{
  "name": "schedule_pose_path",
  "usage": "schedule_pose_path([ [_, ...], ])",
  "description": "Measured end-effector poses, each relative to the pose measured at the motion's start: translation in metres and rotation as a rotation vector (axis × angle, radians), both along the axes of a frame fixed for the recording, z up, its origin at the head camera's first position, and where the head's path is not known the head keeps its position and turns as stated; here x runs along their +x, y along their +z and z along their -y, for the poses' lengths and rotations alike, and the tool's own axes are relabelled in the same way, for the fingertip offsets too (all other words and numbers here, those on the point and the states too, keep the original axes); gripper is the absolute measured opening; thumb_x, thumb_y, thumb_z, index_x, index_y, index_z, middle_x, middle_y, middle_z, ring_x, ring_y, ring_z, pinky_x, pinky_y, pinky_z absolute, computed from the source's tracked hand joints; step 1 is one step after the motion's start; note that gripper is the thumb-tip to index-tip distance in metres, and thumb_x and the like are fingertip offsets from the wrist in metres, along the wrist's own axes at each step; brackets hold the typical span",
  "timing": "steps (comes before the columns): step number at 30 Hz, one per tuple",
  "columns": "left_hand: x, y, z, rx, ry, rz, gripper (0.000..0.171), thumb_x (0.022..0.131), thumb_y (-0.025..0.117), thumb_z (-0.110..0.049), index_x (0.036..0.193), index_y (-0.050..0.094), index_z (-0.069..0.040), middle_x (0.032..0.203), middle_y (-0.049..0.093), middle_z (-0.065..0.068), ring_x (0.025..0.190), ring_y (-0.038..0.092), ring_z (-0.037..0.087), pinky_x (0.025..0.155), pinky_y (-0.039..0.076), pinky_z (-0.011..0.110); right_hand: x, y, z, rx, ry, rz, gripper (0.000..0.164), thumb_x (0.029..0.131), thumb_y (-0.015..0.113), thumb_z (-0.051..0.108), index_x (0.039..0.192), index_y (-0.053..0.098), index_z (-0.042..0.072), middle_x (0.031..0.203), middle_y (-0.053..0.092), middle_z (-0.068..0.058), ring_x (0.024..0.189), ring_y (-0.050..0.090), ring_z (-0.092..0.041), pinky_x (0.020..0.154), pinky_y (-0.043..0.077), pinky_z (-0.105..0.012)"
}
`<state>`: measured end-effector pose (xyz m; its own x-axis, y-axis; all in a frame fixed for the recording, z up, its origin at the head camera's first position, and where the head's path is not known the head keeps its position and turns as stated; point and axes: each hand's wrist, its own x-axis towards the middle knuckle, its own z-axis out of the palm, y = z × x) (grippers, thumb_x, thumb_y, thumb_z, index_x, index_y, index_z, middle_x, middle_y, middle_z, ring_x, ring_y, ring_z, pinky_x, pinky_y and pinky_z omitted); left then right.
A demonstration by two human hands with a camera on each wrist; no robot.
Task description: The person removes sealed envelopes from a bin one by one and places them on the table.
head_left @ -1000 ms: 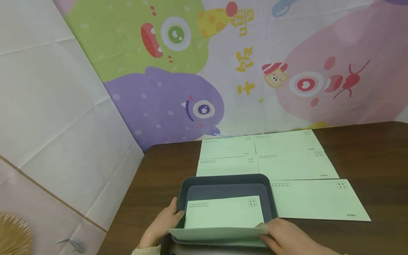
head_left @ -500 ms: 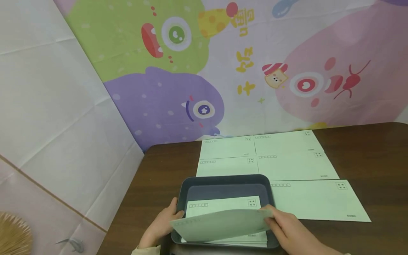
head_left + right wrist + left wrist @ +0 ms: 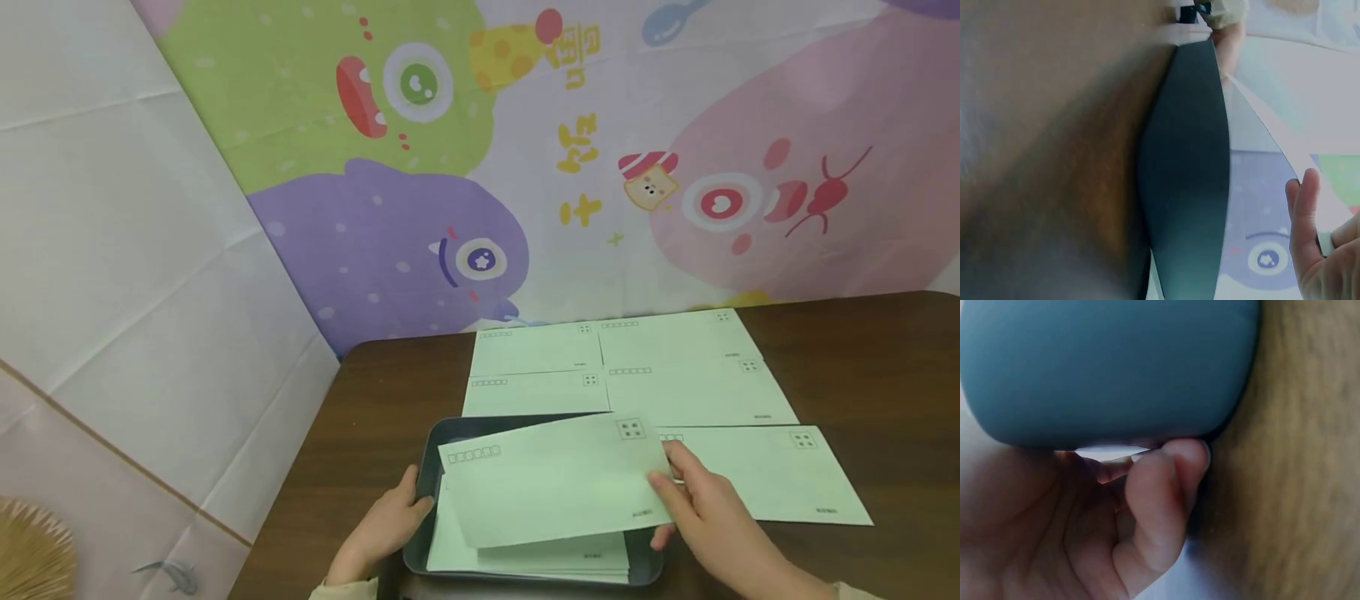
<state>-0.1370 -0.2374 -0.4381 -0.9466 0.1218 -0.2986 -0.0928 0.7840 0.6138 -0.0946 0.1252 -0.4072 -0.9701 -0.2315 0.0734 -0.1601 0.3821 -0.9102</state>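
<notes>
Where the far left begins, a round straw-coloured shape (image 3: pixel 33 546) shows low down, and a white cloth (image 3: pixel 150 217) hangs beside the dark brown surface (image 3: pixel 330 483). Next comes the person's left hand (image 3: pixel 384 529), with a pale sleeve (image 3: pixel 345 590) at the wrist. Its fingers are bent against the outside of the dark tray (image 3: pixel 450 429) and hold its left side. That tray sits on the surface, and a pile of pale green envelopes (image 3: pixel 455 537) lies in it. Over the pile, the lifted envelope (image 3: pixel 555 483) is tilted, with little boxes near its left end. I cannot tell if that left end touches the pile. At its right end, the right hand (image 3: pixel 708 508) pinches it, thumb on top and fingers behind, with just the thin paper between. Five flat envelopes (image 3: pixel 780 475) show on the surface behind the tray and to its right; the tray hides part of one. Behind them all, a big cloth with monsters (image 3: pixel 585 267) hangs, with purple and green ones on the left and a pink one on the right.
</notes>
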Motion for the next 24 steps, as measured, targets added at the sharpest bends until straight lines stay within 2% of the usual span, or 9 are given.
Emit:
schedule_pose_path([
  [3, 0.0, 0.0, 0.0, -0.004, 0.0, -0.004, 0.059, 0.093, 0.044, -0.023, 0.137, 0.022, 0.009, 0.134, 0.039, 0.03, 0.119, 0.045, 0.04, 0.091, 0.038, 0.055, -0.003, 0.003, -0.006, -0.046, -0.066, -0.027, 0.021, 0.097, 0.043, 0.018, 0.114, 0.042, 0.007, 0.112, 0.059, -0.02, 0.049, 0.06, -0.014, 0.055, 0.047, -0.026],
  [7, 0.0, -0.001, 0.0, 0.005, -0.002, -0.005, 0.061, 0.093, 0.044, -0.023, 0.138, 0.021, 0.01, 0.136, 0.037, 0.031, 0.121, 0.042, 0.042, 0.092, 0.036, 0.056, -0.009, 0.008, -0.019, -0.005, -0.158, -0.066, 0.021, 0.096, 0.044, 0.021, 0.111, 0.043, 0.006, 0.107, 0.057, -0.017, 0.05, 0.062, -0.014, 0.044, 0.039, -0.026],
  [9, 0.0, -0.001, 0.0, 0.006, -0.005, -0.004, 0.061, 0.093, 0.044, -0.024, 0.138, 0.02, 0.01, 0.137, 0.036, 0.031, 0.122, 0.041, 0.042, 0.093, 0.035, 0.056, -0.012, 0.01, -0.028, 0.027, -0.185, -0.099, 0.023, 0.097, 0.043, 0.021, 0.113, 0.042, 0.005, 0.11, 0.053, -0.02, 0.052, 0.063, -0.012, 0.041, 0.033, -0.027],
  [13, -0.001, -0.001, -0.001, 0.004, -0.005, -0.001, 0.064, 0.094, 0.043, -0.024, 0.139, 0.017, 0.012, 0.139, 0.031, 0.032, 0.125, 0.037, 0.043, 0.096, 0.032, 0.057, -0.02, 0.012, -0.047, 0.076, -0.192, -0.133, 0.036, 0.098, 0.039, 0.02, 0.128, 0.036, 0.0, 0.128, 0.04, -0.035, 0.057, 0.064, -0.008, 0.036, 0.028, -0.027],
  [15, -0.002, 0.001, -0.002, 0.005, 0.001, -0.001, 0.064, 0.094, 0.043, -0.023, 0.139, 0.015, 0.012, 0.139, 0.029, 0.032, 0.126, 0.035, 0.044, 0.097, 0.031, 0.057, -0.026, 0.013, -0.056, 0.075, -0.179, -0.126, 0.045, 0.098, 0.037, 0.019, 0.136, 0.028, -0.005, 0.129, 0.033, -0.04, 0.059, 0.065, -0.008, 0.036, 0.029, -0.028],
  [18, -0.002, 0.002, -0.002, 0.006, 0.004, 0.0, 0.065, 0.094, 0.043, -0.023, 0.14, 0.013, 0.013, 0.14, 0.027, 0.033, 0.127, 0.031, 0.045, 0.098, 0.029, 0.058, -0.035, 0.011, -0.071, 0.052, -0.152, -0.084, 0.054, 0.099, 0.035, 0.018, 0.14, 0.015, -0.01, 0.133, 0.027, -0.042, 0.065, 0.066, -0.012, 0.046, 0.041, -0.019],
  [20, -0.002, 0.003, -0.002, 0.008, 0.008, 0.004, 0.066, 0.094, 0.043, -0.024, 0.14, 0.012, 0.012, 0.141, 0.026, 0.032, 0.127, 0.031, 0.045, 0.099, 0.028, 0.058, -0.042, 0.009, -0.081, 0.011, -0.145, -0.057, 0.053, 0.098, 0.035, 0.017, 0.14, 0.015, -0.011, 0.13, 0.041, -0.031, 0.068, 0.067, -0.016, 0.06, 0.046, -0.017],
  [22, -0.002, 0.003, -0.002, 0.008, 0.005, 0.007, 0.065, 0.094, 0.043, -0.024, 0.14, 0.013, 0.012, 0.141, 0.027, 0.032, 0.127, 0.031, 0.045, 0.098, 0.029, 0.058, -0.049, 0.005, -0.092, -0.039, -0.144, -0.018, 0.051, 0.098, 0.037, 0.018, 0.139, 0.02, -0.009, 0.123, 0.054, -0.014, 0.071, 0.067, -0.018, 0.07, 0.049, -0.016],
  [24, -0.002, 0.002, -0.002, 0.009, 0.001, 0.007, 0.065, 0.094, 0.043, -0.024, 0.14, 0.013, 0.012, 0.141, 0.026, 0.032, 0.127, 0.031, 0.045, 0.098, 0.029, 0.058, -0.055, 0.0, -0.103, -0.144, -0.148, 0.023, 0.041, 0.097, 0.04, 0.018, 0.133, 0.033, -0.001, 0.109, 0.061, 0.005, 0.074, 0.067, -0.016, 0.07, 0.051, -0.02],
])
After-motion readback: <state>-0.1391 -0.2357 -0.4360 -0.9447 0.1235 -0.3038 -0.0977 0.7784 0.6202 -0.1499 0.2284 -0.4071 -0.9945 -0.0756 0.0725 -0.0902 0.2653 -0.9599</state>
